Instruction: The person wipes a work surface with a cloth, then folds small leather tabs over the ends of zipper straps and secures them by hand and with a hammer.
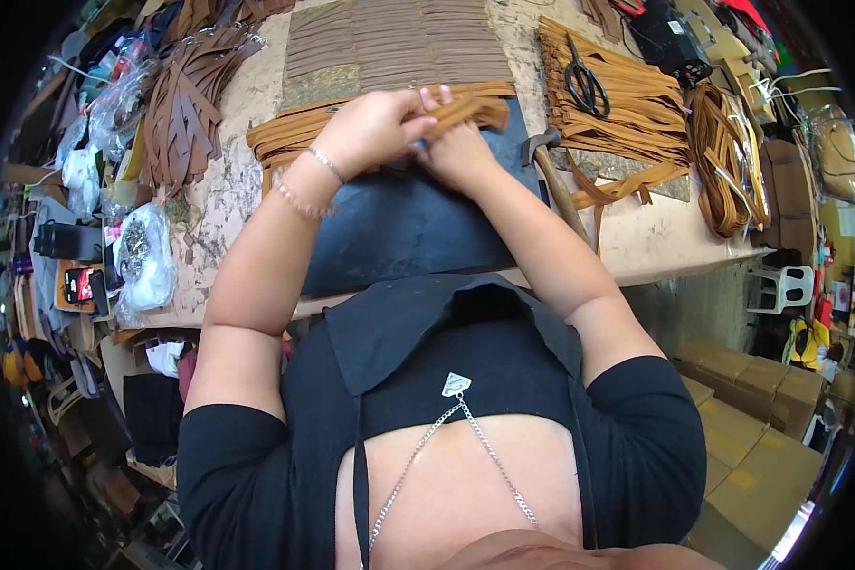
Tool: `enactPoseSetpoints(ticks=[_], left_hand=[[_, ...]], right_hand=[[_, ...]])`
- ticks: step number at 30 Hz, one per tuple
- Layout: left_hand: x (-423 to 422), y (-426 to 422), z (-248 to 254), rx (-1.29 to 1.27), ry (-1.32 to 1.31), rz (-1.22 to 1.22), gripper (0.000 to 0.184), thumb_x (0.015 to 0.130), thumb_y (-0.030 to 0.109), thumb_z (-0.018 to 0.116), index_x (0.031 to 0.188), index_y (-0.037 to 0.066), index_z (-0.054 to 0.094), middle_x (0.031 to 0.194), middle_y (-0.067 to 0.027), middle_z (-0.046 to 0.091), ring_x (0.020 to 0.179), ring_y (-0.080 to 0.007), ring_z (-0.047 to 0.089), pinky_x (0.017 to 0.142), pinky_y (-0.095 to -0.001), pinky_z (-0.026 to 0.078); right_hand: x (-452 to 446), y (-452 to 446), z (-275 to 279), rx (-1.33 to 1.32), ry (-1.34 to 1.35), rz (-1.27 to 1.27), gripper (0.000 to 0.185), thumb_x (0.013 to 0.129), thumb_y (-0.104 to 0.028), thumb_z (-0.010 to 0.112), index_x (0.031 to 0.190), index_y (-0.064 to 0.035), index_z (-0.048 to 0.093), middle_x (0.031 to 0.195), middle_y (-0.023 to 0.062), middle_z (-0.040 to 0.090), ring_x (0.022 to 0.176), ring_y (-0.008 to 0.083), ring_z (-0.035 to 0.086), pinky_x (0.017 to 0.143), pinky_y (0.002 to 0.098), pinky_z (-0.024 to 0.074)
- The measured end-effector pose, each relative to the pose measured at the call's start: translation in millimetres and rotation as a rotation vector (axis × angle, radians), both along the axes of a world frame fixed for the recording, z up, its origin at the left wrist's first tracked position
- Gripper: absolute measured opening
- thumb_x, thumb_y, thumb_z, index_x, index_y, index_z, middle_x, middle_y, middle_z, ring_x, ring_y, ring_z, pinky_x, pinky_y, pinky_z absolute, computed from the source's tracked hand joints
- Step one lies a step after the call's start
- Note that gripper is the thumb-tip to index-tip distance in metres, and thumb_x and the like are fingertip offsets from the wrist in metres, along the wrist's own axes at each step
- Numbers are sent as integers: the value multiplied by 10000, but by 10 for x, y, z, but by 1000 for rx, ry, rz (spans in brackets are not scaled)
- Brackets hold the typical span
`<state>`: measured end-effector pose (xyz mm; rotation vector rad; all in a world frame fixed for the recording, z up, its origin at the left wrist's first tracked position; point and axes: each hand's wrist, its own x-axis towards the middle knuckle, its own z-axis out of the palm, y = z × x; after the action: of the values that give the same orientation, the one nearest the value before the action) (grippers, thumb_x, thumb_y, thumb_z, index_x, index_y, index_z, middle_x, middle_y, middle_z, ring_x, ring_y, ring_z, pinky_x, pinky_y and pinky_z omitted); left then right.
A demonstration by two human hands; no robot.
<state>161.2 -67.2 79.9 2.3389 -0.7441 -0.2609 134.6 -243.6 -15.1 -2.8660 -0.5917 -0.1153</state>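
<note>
My left hand (375, 133), with a bracelet at its wrist, is closed on a tan strip (461, 112) that looks like leather or zipper tape. My right hand (458, 157) is against the same strip, its fingers partly hidden behind it and my left hand. The strip bends over at its right end. Both hands are above the far edge of a black mat (399, 233). Under and beside them lies a row of similar tan strips (290, 136).
A hammer (556, 176) rests right of the mat. Black scissors (584, 81) lie on a stack of tan strips (627, 104). Brown strips (185, 114) are heaped at left; laid-out strips (399, 43) lie at the back. Cardboard boxes (760, 475) stand lower right.
</note>
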Motion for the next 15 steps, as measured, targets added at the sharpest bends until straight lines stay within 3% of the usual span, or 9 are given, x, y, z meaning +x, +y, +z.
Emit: enactPoseSetpoints(ticks=[1,2,5,7,9,10,11,13,15], left_hand=[[-147,21,132,17,66,-16,301,984,298,707,931,5,670,759,-109,666,677,-196,581,657,-365,497],[-298,69,230,-81,116,-67,310,989,281,702,850,9,647,675,-75,604,619,-167,515,609,-350,463],[-666,293,590,-47,240,-213,254,971,214,731,855,7,640,670,-79,587,616,-171,507,606,-337,457],[-859,431,625,-34,152,-199,245,964,208,741,865,6,644,680,-89,592,618,-188,512,608,-338,460],[-902,529,562,-26,63,-170,236,957,202,750,874,6,648,691,-99,598,620,-204,517,609,-340,463],[-933,568,446,-70,35,-78,228,951,202,757,892,7,655,702,-109,605,624,-220,534,611,-344,468],[-958,616,360,-109,4,10,222,945,203,764,909,8,662,714,-119,612,629,-236,550,614,-348,472],[-984,766,315,-46,17,57,216,939,204,775,936,13,675,713,-109,625,636,-198,570,615,-346,477],[-975,1017,289,146,178,150,226,932,215,789,942,14,688,712,-77,638,642,-147,565,611,-328,473]], right_hand=[[109,-91,-344,12,-216,-7,833,971,-617,565,1576,-62,417,1641,199,377,1552,408,280,1277,520,208],[157,-113,-476,59,-136,-16,873,984,-647,520,1616,-71,350,1711,190,233,1591,423,155,1291,524,155],[121,-127,-390,208,-95,-5,795,1016,-596,518,1617,-101,358,1704,189,255,1595,421,144,1287,540,156],[123,-105,-265,353,-149,-6,677,1042,-526,529,1578,-122,438,1674,183,326,1572,411,217,1291,535,124],[15,-139,88,761,92,420,553,1052,-467,549,1495,-136,546,1592,170,452,1516,397,319,1291,524,112],[-208,-89,322,884,441,501,467,1052,-429,573,1401,-125,627,1445,147,583,1445,344,425,1277,520,128],[-437,-46,606,764,643,498,365,1050,-364,593,1301,-114,681,1202,113,711,1277,260,599,1173,444,338],[-505,-35,697,640,1040,389,293,1037,-328,614,1153,-82,722,925,71,742,971,203,705,935,373,497],[-450,-127,704,494,1016,339,282,1032,-326,617,1101,-74,723,848,68,726,871,209,697,839,375,511]])
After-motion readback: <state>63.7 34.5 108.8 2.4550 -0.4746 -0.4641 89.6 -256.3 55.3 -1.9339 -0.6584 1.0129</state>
